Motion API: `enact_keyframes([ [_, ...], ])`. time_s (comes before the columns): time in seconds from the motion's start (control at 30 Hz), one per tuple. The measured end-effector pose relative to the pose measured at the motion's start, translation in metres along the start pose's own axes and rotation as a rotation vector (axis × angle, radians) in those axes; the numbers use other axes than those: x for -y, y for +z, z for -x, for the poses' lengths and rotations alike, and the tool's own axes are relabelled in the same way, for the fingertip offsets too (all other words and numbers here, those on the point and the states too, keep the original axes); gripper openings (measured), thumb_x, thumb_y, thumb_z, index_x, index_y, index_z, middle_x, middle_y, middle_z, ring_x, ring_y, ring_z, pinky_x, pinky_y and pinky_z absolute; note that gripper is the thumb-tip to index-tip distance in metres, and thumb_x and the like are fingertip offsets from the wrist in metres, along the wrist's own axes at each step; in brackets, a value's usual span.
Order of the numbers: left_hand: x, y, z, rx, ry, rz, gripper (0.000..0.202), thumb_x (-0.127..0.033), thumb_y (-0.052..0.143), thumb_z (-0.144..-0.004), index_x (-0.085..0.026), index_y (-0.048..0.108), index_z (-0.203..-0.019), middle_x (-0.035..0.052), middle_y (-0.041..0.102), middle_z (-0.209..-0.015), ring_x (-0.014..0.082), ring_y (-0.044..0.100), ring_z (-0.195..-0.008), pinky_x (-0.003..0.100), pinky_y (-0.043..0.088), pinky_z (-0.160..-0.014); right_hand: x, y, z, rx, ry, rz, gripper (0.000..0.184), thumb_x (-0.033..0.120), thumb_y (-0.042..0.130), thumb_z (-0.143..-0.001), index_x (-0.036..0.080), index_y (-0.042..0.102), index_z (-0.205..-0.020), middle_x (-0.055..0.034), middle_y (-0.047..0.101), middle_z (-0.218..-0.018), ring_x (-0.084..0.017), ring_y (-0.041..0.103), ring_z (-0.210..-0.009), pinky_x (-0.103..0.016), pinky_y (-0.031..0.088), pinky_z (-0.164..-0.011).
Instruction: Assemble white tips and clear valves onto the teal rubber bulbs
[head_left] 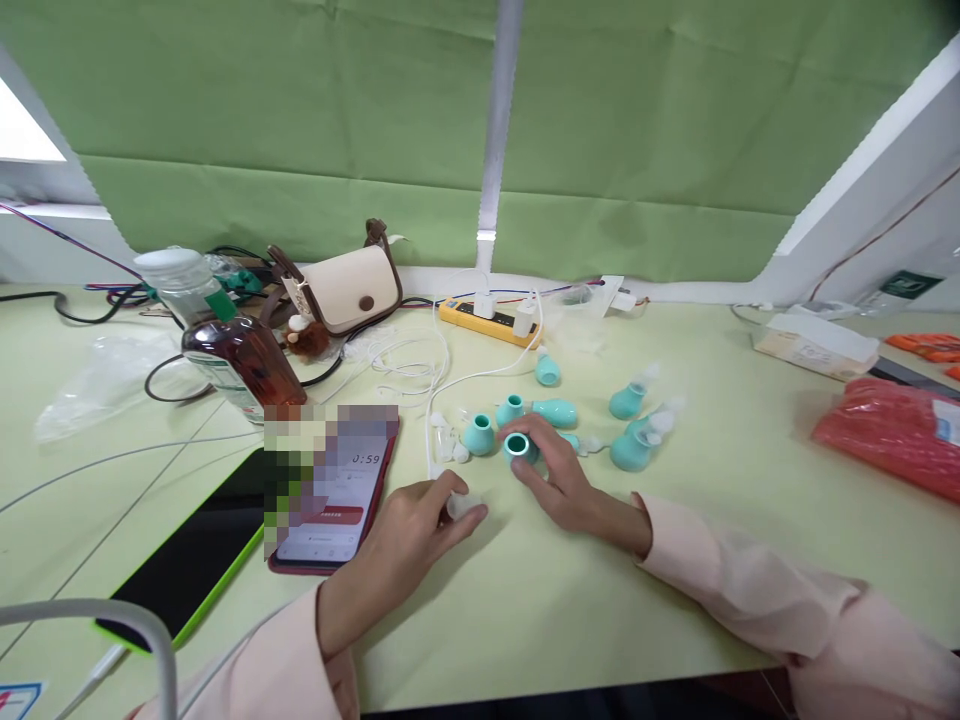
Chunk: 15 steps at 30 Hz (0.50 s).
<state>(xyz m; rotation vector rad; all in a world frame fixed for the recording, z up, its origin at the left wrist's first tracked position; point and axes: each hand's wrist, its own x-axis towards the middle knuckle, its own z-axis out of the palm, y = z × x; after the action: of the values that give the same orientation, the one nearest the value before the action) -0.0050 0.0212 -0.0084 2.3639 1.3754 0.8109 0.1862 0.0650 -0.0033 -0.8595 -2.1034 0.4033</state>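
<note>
My left hand [420,525] pinches a small translucent plastic nozzle [463,503] between thumb and fingers, just above the table. Beside it, my right hand [559,480] has its fingers around a teal rubber bulb [517,449] whose round opening faces up. Close behind stand two more open teal bulbs, one on the left [478,435] and one farther back [512,411]. Another teal bulb [555,413] lies on its side. Several bulbs with clear tips, such as the one at the right [631,447], lie nearby. Small clear pieces [444,440] rest left of the bulbs.
Left of my hands lie a phone with a lit screen [341,500] and a dark phone with a green edge [202,545]. Behind are a brown bottle [244,360], a cream bag [352,290] and a yellow power strip [480,322] with white cables. A red package [885,440] lies at right.
</note>
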Motion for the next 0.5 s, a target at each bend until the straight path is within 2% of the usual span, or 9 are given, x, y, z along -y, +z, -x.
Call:
enact_keyframes([
  [0.1, 0.002, 0.007, -0.002, 0.077, 0.065, -0.125, 0.009, -0.018, 0.048, -0.078, -0.018, 0.050, -0.087, 0.0010, 0.057, -0.069, 0.0133, 0.054, -0.057, 0.022, 0.043, -0.051, -0.010, 0.004, -0.003, -0.078, -0.001, 0.201, 0.015, 0.020, 0.049, -0.072, 0.018, 0.048, -0.087, -0.0077, 0.052, -0.091, -0.022, 0.048, -0.088, -0.039, 0.037, -0.078],
  [0.2, 0.001, 0.008, -0.004, 0.130, 0.083, -0.289, 0.017, -0.008, 0.042, -0.079, -0.017, 0.051, -0.091, 0.0065, 0.059, -0.082, 0.0187, 0.057, -0.074, 0.028, 0.048, -0.061, -0.019, 0.007, -0.005, -0.095, 0.044, 0.319, 0.018, 0.022, 0.053, -0.070, 0.018, 0.049, -0.087, -0.0074, 0.053, -0.087, -0.021, 0.051, -0.080, -0.034, 0.040, -0.069],
  [0.33, 0.001, 0.007, -0.005, 0.143, 0.082, -0.464, 0.028, -0.006, 0.037, -0.081, -0.012, 0.045, -0.107, 0.0136, 0.055, -0.099, 0.0224, 0.056, -0.090, 0.031, 0.050, -0.066, -0.029, 0.005, -0.007, -0.115, 0.004, 0.324, 0.009, 0.021, 0.050, -0.074, 0.017, 0.048, -0.082, -0.0061, 0.053, -0.083, -0.015, 0.052, -0.067, -0.027, 0.041, -0.059],
  [0.43, 0.003, 0.007, -0.004, 0.115, 0.088, -0.523, 0.034, -0.006, 0.034, -0.083, -0.010, 0.035, -0.117, 0.0185, 0.047, -0.114, 0.0235, 0.054, -0.095, 0.032, 0.051, -0.068, -0.029, -0.001, -0.011, -0.092, -0.053, 0.396, 0.009, 0.024, 0.052, -0.074, 0.017, 0.050, -0.079, -0.0069, 0.053, -0.087, -0.016, 0.054, -0.072, -0.027, 0.042, -0.060],
  [0.5, 0.003, 0.007, -0.003, 0.116, 0.096, -0.537, 0.036, -0.007, 0.032, -0.084, -0.010, 0.033, -0.119, 0.0192, 0.045, -0.115, 0.0241, 0.054, -0.094, 0.032, 0.051, -0.066, -0.024, -0.011, -0.015, -0.066, -0.051, 0.481, 0.015, 0.028, 0.054, -0.071, 0.017, 0.052, -0.082, -0.0072, 0.055, -0.091, -0.017, 0.055, -0.076, -0.028, 0.041, -0.062],
])
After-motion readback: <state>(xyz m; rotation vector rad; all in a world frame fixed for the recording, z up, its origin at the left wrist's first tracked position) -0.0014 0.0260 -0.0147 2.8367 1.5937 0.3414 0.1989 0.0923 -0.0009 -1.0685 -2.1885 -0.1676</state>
